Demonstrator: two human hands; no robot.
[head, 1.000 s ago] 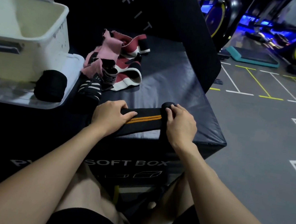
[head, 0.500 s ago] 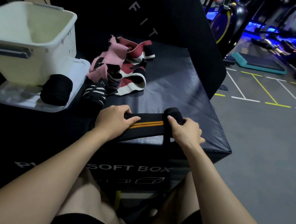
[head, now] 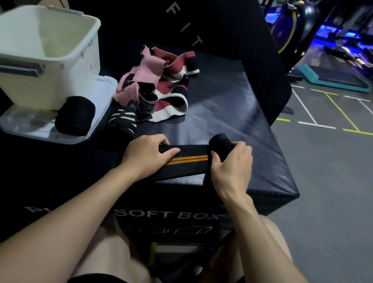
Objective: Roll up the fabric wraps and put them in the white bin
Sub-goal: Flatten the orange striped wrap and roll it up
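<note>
A black fabric wrap with orange stripes point(head: 190, 159) lies stretched along the near edge of the black soft box point(head: 231, 114). My right hand point(head: 232, 164) grips its rolled end, a small black roll at the right. My left hand point(head: 148, 151) presses the flat part down, fingers on top of it. The white bin point(head: 73, 55) stands at the back left on its clear lid point(head: 99, 92). A rolled black wrap point(head: 75, 114) lies on that lid beside the bin. Loose pink, dark red and white wraps point(head: 155, 82) are heaped in the middle.
A black and white striped wrap point(head: 122, 118) lies between the lid and my left hand. A tall black padded block point(head: 197, 12) rises behind the box. To the right is grey gym floor with painted lines point(head: 341, 114) and exercise bikes point(head: 288, 29).
My right hand has turned the roll further, so the roll looks thicker and the flat stretch between my hands shorter. The left hand stays pressed on the wrap. The camera view has shifted slightly.
</note>
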